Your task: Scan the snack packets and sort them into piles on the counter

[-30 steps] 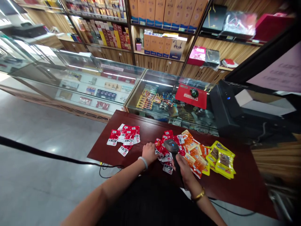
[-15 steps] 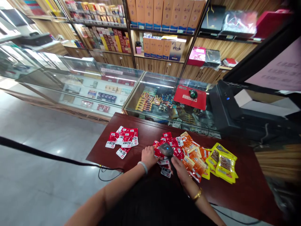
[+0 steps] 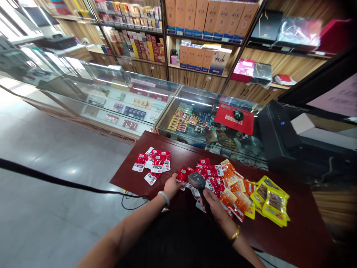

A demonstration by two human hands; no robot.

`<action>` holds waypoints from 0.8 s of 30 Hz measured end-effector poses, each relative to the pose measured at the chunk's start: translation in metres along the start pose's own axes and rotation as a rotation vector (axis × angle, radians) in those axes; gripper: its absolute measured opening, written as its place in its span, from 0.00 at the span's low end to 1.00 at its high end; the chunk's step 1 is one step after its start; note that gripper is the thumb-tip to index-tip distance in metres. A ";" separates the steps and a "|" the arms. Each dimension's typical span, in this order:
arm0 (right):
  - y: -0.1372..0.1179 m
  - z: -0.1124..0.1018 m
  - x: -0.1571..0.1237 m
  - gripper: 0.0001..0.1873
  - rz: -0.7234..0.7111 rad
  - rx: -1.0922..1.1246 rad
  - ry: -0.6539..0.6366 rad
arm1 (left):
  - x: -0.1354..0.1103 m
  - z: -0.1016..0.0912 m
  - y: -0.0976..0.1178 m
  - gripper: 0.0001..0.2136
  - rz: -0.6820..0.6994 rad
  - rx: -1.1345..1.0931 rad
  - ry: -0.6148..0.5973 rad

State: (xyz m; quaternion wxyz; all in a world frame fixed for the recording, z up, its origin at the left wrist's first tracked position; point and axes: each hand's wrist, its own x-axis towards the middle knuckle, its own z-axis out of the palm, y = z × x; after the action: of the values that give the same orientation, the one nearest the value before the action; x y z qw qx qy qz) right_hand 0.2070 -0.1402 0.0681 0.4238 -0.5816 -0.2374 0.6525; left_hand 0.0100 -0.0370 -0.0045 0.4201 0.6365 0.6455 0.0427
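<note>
The left hand [image 3: 171, 185] grasps the left edge of a red packet [image 3: 183, 174] at ten o'clock from the right hand [image 3: 214, 205], which clasps a dark scanner [image 3: 196, 180], and the glossy packet is probably light, pliable and slippery, best pinched by its edge.

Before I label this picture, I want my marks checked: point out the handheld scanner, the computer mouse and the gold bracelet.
Handheld scanner [image 3: 197, 181]: head view, on top of its head.
Computer mouse [image 3: 238, 115]: head view, on its upper shell.
Gold bracelet [image 3: 236, 233]: head view, on its band.
</note>
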 end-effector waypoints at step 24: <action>0.015 0.056 0.019 0.29 0.082 -0.066 -0.155 | -0.001 -0.105 -0.132 0.22 -0.310 -0.298 0.434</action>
State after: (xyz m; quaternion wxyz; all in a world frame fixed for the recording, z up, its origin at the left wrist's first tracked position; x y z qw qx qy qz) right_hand 0.1496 -0.1222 0.0569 0.3577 -0.5521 -0.2669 0.7043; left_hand -0.1568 -0.0115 -0.0142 0.3625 0.4377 0.7962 0.2075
